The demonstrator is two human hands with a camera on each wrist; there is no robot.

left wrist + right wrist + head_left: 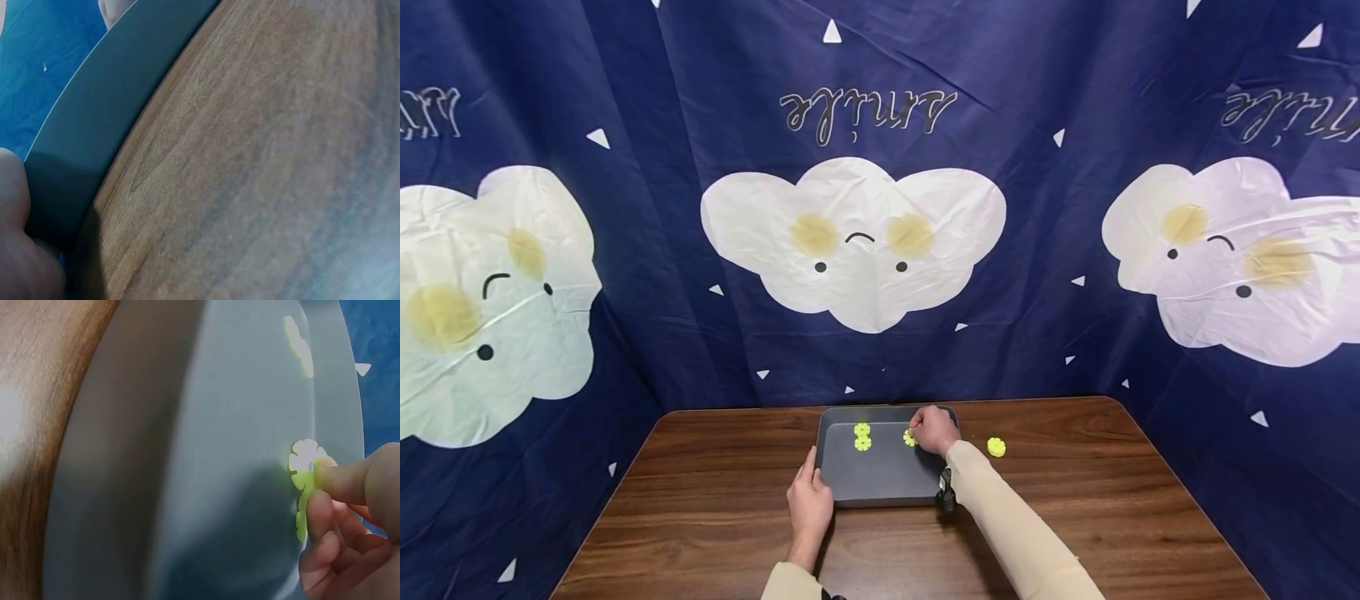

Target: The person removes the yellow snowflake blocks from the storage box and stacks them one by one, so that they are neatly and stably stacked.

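Note:
My right hand (pixel 935 430) reaches over the back right of a dark grey tray (pixel 887 479). Thumb and fingers pinch a yellow-green flower-shaped plastic disc (pixel 303 456) low over the tray floor. Below it in the right wrist view a similar piece (pixel 301 515) shows nearly edge-on, partly hidden by the fingers. Two more such discs (pixel 862 443) lie in the tray's left part, one right behind the other. At the tray's front left, my left hand (pixel 811 502) touches the outer side with its fingers extended along it.
Right of the tray, another few-petalled yellow-green piece (pixel 996 447), thick like a small stack, lies on the brown wooden table (pixel 722 500). A dark blue cloth (pixel 850 362) with white clouds hangs behind the table and at both sides.

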